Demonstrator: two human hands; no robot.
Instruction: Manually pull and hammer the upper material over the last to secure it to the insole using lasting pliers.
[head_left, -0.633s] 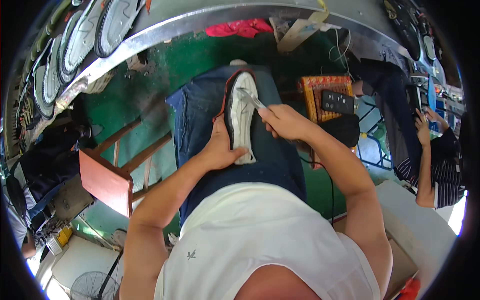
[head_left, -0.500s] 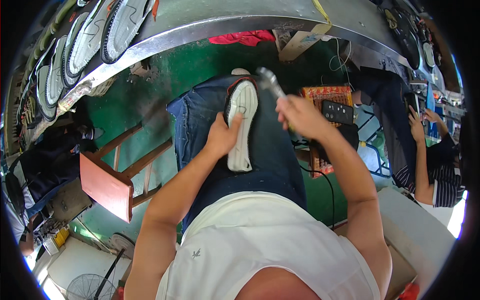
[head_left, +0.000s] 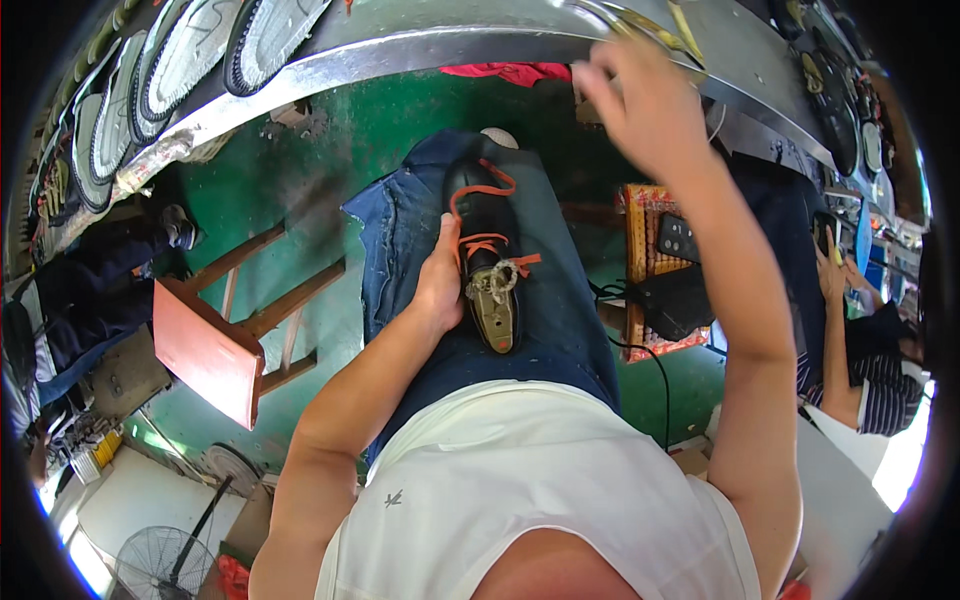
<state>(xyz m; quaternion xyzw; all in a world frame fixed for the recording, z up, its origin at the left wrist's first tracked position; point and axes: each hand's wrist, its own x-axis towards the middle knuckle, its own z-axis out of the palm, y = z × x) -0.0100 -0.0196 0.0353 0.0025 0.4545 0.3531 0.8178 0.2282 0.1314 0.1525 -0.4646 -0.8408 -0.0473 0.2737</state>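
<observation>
A dark shoe [head_left: 474,205] with orange laces lies upright on my jean-covered lap, its toe pointing away from me. An olive-coloured last [head_left: 493,318] fills its heel end, with a ragged greyish clump at the shoe's opening. My left hand [head_left: 440,275] is closed round the shoe's left side, the thumb along the upper. My right hand [head_left: 645,110] is raised at the metal bench's front edge, thumb and fingers apart, nothing seen in its grip. Just beyond its fingers lie yellow-handled tools [head_left: 640,24], partly hidden by the hand and cut off by the picture's top.
The metal bench [head_left: 420,52] carries several pale-soled shoes [head_left: 205,50] at left. A wooden stool [head_left: 210,350] stands left of me. To my right, a woven seat [head_left: 640,250] holds a black bag [head_left: 672,302]. Another person's arm [head_left: 838,330] shows at far right.
The shoe was sole-up and is now turned upper-side up, still in my left hand. My right hand has moved from beside the shoe to the bench and no longer visibly holds the hammer.
</observation>
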